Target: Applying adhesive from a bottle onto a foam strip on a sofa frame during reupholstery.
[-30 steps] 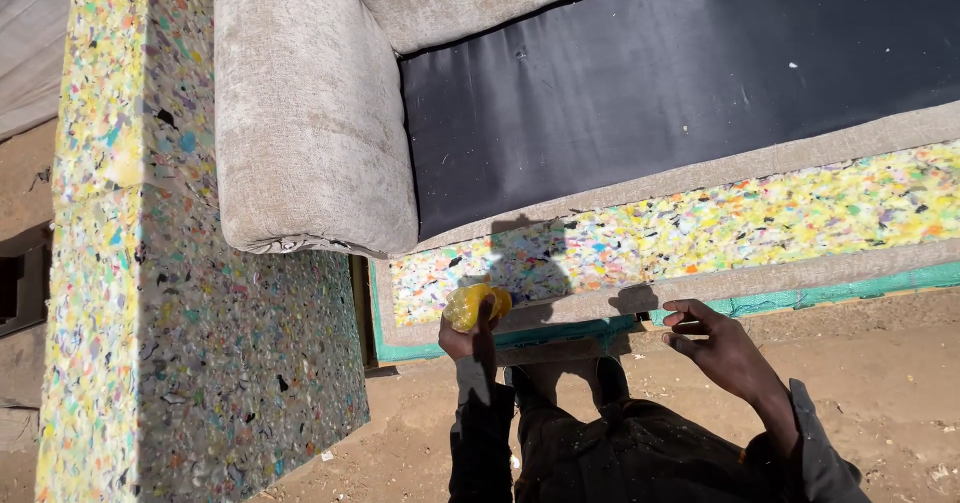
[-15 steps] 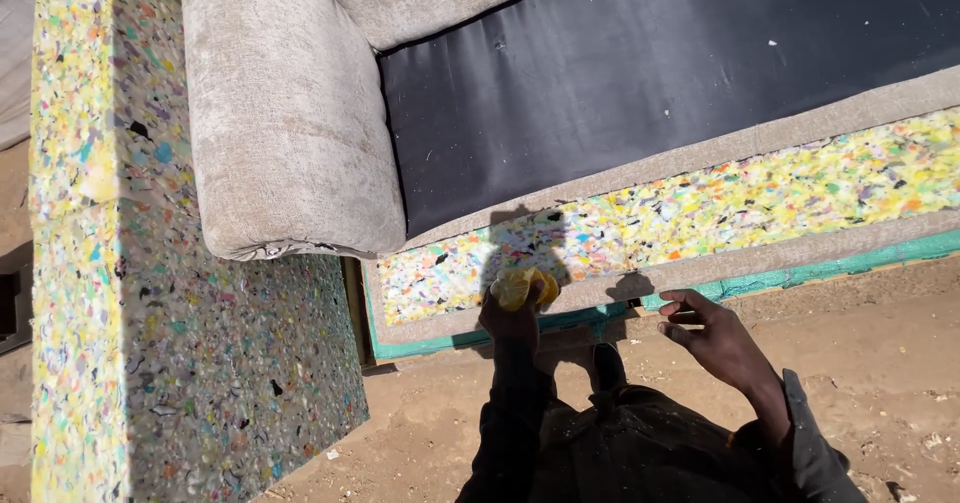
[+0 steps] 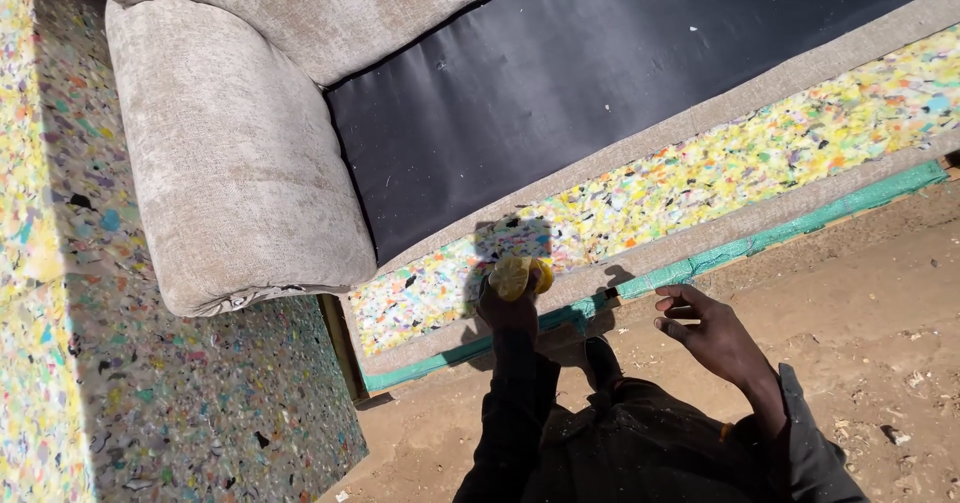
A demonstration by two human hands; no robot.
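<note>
My left hand [image 3: 507,310] grips a small yellow lump [image 3: 518,275], pressed against the multicoloured chip foam front [image 3: 700,188] of a sofa frame. My right hand [image 3: 712,331] hovers to the right, fingers loosely curled, just below the green strip [image 3: 800,231] along the sofa's bottom edge; whether it pinches something small I cannot tell. The sofa has a beige fabric armrest [image 3: 235,163] and a black seat deck [image 3: 600,83]. My dark sleeves and lap fill the bottom.
A large upright slab of multicoloured chip foam [image 3: 120,383] stands at the left, close to the armrest. Sandy dirt ground [image 3: 880,303] stretches to the right with small scraps on it.
My left hand has risen from near the green strip and brought the yellow lump up against the foam front. My right hand has dropped slightly away from the sofa edge.
</note>
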